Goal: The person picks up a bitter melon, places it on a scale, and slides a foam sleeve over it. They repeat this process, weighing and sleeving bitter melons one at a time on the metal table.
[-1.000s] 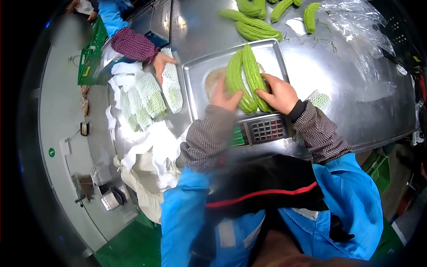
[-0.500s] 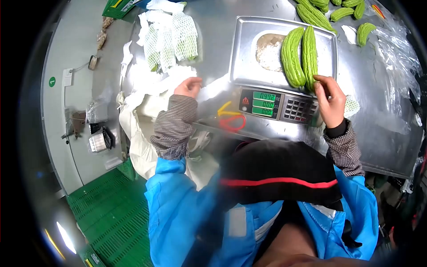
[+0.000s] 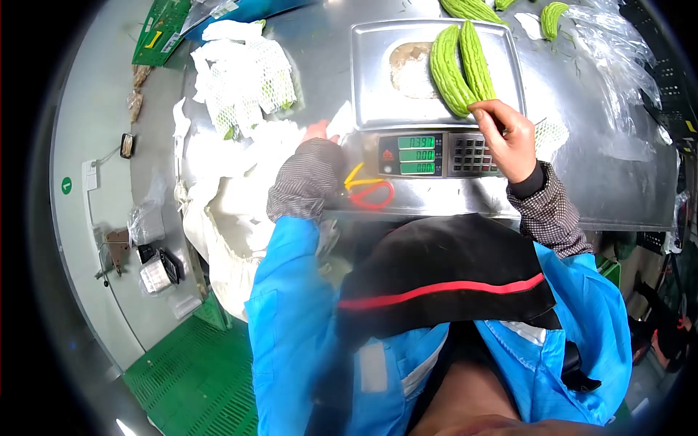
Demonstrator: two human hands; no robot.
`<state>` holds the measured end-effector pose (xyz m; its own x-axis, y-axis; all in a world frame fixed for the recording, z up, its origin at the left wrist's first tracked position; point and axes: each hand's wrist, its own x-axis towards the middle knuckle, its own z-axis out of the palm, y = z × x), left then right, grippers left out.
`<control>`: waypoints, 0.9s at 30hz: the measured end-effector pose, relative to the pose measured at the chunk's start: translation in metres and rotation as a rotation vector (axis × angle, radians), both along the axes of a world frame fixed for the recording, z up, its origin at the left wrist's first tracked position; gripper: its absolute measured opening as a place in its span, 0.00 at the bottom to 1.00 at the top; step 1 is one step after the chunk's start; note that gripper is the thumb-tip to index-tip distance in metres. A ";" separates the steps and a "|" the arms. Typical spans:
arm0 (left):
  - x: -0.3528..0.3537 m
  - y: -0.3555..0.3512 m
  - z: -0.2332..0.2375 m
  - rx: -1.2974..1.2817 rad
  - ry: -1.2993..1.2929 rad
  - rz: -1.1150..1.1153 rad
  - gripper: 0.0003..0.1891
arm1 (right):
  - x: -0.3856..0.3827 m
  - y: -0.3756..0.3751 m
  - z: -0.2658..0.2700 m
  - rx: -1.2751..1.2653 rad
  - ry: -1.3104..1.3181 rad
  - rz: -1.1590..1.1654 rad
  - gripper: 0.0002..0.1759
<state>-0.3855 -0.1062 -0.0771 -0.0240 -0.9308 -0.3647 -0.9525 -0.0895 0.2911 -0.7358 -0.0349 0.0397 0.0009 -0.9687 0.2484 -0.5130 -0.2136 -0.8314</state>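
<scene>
Two green bitter gourds (image 3: 459, 67) lie side by side on the steel tray (image 3: 374, 87) of a weighing scale (image 3: 418, 155) with lit green digits. My right hand (image 3: 507, 138) reaches over the keypad, its fingertips pinching the near tip of the right gourd. At the scale's left corner, my left hand (image 3: 318, 131) is mostly hidden by its checked sleeve. It grips a piece of white foam net (image 3: 339, 120) at the edge of a heap of white foam nets (image 3: 240, 163).
Several gourds wrapped in foam net (image 3: 247, 76) lie at the far left of the steel table (image 3: 603, 182). Red and yellow rubber bands (image 3: 369, 190) sit before the scale. Loose gourds (image 3: 472, 9) and clear plastic bags (image 3: 618, 51) are at the back right. A green crate (image 3: 156, 29) stands far left.
My left hand left the gourds, went to the foam net heap and now lifts a net beside the scale. My right hand stays at the gourds' near end. The other person's hand is gone from view.
</scene>
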 end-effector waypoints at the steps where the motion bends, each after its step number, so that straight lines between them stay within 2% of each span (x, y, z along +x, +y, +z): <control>1: 0.007 -0.001 0.000 -0.045 0.164 0.121 0.20 | 0.000 0.000 0.003 0.018 0.004 0.006 0.07; 3: 0.017 -0.010 0.011 -0.134 0.490 0.349 0.19 | 0.002 0.000 0.008 0.047 0.007 0.008 0.07; 4: 0.023 -0.011 0.021 -0.130 0.691 0.357 0.18 | 0.003 0.000 0.010 0.049 -0.021 0.013 0.08; 5: 0.016 -0.012 0.046 -0.023 0.881 0.333 0.19 | 0.004 -0.002 0.009 0.064 -0.021 0.050 0.16; 7: -0.024 0.000 0.105 0.025 1.040 0.162 0.17 | 0.017 -0.006 0.037 0.069 0.098 0.098 0.32; 9: -0.066 0.017 0.131 0.034 1.092 -0.013 0.17 | 0.033 -0.012 0.052 -0.082 0.074 0.127 0.46; 11: -0.096 0.029 0.138 0.089 1.096 -0.099 0.19 | 0.046 -0.016 0.064 -0.158 0.099 0.124 0.51; 12: -0.107 0.034 0.129 0.095 1.223 -0.092 0.22 | 0.048 -0.017 0.069 -0.157 0.206 0.104 0.46; 13: -0.108 0.038 0.132 0.137 1.251 -0.148 0.28 | 0.048 -0.021 0.060 -0.249 0.202 0.107 0.36; 15: -0.110 0.039 0.150 0.477 1.431 0.028 0.30 | 0.042 -0.026 0.041 -0.130 -0.026 0.084 0.25; 16: -0.106 0.038 0.162 0.616 1.463 0.043 0.29 | 0.038 -0.026 0.038 -0.092 -0.138 0.052 0.19; 17: -0.106 0.042 0.169 0.668 1.561 0.037 0.27 | 0.033 -0.028 0.036 0.005 -0.329 0.083 0.18; 19: -0.118 0.049 0.182 0.768 1.692 0.263 0.23 | 0.025 -0.029 0.030 0.200 -0.717 0.144 0.16; 20: -0.116 0.046 0.179 0.913 1.789 0.231 0.24 | 0.023 -0.027 0.027 0.283 -0.774 0.177 0.15; 21: -0.110 0.041 0.170 1.061 1.881 0.198 0.25 | 0.026 -0.025 0.024 0.267 -0.629 0.169 0.09; 22: -0.106 0.038 0.156 1.212 1.970 0.165 0.26 | 0.032 -0.020 0.019 0.212 -0.592 0.185 0.09; 24: -0.109 0.035 0.087 0.377 1.307 -0.168 0.21 | 0.042 -0.012 0.009 0.033 -0.446 0.130 0.10; 27: -0.131 0.041 0.068 0.296 1.173 0.014 0.19 | 0.026 -0.003 0.011 0.022 0.021 0.051 0.09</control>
